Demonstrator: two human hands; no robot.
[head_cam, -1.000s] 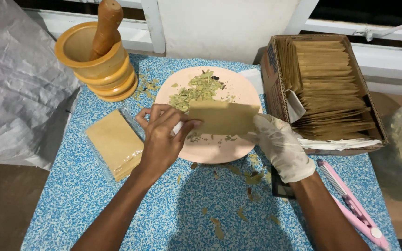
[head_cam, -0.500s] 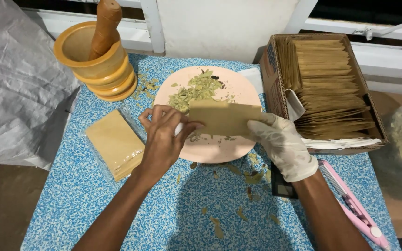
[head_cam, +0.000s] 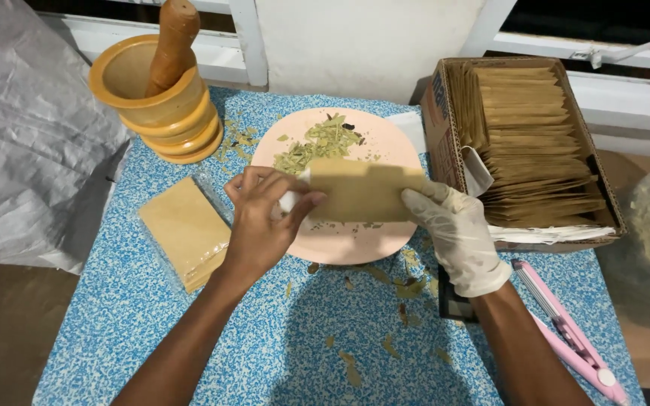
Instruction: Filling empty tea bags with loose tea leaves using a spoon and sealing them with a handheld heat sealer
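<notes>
Both my hands hold one flat brown paper pouch [head_cam: 362,189] level above a pink plate [head_cam: 355,242]. My bare left hand [head_cam: 261,218] pinches its left end, where a bit of white shows. My right hand [head_cam: 457,233], in a white glove, grips the right end. Crushed green dried leaves [head_cam: 321,143] lie in a heap on the far side of the plate, just beyond the pouch.
A yellow wooden mortar with a pestle [head_cam: 156,83] stands at the back left. A clear-wrapped stack of brown pouches [head_cam: 186,229] lies left of my hand. A cardboard box [head_cam: 603,203] of brown pouches sits right. A pink sealing tool [head_cam: 569,334] lies near the right edge. Leaf bits litter the blue speckled table [head_cam: 114,316].
The pouch and both hands have shifted very slightly; the grip on each end is the same.
</notes>
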